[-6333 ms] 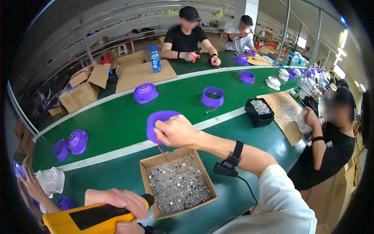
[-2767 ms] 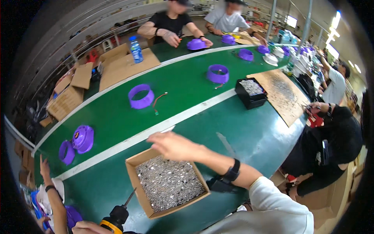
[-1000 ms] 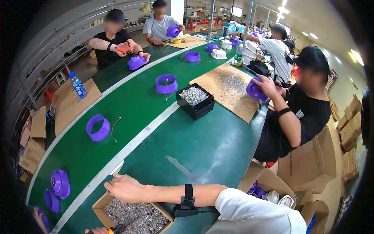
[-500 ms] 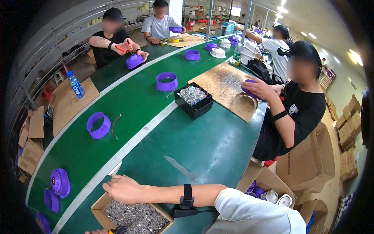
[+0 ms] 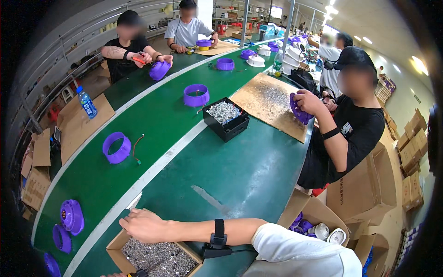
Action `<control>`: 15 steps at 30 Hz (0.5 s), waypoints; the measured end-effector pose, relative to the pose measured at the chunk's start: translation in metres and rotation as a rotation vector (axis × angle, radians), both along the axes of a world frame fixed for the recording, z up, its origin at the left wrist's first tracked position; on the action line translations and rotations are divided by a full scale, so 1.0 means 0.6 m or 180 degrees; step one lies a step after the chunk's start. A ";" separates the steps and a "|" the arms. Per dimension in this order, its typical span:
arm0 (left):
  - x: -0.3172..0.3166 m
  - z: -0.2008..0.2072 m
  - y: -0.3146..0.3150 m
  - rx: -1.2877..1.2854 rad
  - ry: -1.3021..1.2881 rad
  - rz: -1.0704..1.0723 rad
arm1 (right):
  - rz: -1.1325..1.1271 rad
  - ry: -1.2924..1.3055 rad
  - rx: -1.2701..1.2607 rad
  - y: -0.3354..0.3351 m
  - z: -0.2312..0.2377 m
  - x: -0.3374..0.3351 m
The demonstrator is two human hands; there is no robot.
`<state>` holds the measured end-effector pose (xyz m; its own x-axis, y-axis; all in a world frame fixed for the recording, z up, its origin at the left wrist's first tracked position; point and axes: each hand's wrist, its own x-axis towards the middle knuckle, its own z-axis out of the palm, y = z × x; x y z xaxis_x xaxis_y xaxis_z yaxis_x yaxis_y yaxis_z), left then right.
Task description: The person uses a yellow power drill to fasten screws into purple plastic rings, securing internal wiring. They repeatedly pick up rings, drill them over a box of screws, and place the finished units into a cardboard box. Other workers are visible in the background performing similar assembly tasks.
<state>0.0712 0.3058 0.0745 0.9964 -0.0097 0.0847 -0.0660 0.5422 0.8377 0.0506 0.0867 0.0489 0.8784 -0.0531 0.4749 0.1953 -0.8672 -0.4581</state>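
Note:
A cardboard box (image 5: 116,251) full of small metal screws stands at the near edge. My right hand (image 5: 144,226) reaches across its far left corner with the fingers curled; their tips are hidden, so what they hold cannot be made out. A black band with a small device (image 5: 218,240) circles my right wrist. At the lower edge, only a few fingers of my left hand (image 5: 114,275) show, closed by the handle of a screwdriver (image 5: 138,273), whose shaft points over the screws. Purple plastic rings (image 5: 61,238) and a purple housing (image 5: 72,217) lie to the left.
A green belt (image 5: 152,124) carries purple rings (image 5: 116,147) and a loose wire (image 5: 135,150). A black bin of screws (image 5: 226,121) stands ahead. A co-worker at right holds a purple part (image 5: 301,109); two more work across the belt. An open carton of parts (image 5: 318,221) sits at lower right.
The view shifts slightly. My right hand stays by the box corner, while my left sinks lower at the edge. The co-worker at right turns the purple part to show its face.

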 end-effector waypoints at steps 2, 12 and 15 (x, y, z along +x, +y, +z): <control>0.001 -0.001 0.001 0.0013 0.0023 0.0017 | 0.0007 0.0049 -0.0028 0.000 0.000 0.000; 0.005 -0.011 0.007 -0.0144 0.0103 -0.0106 | -0.0082 -0.0065 -0.0182 0.001 -0.003 -0.003; 0.000 -0.004 0.001 -0.0081 0.0107 -0.0046 | -0.0070 -0.0005 -0.0140 0.001 -0.002 -0.003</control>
<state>0.0714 0.3065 0.0721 0.9984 -0.0224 0.0515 -0.0299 0.5641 0.8251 0.0491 0.0874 0.0479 0.8766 -0.0513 0.4785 0.1766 -0.8906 -0.4191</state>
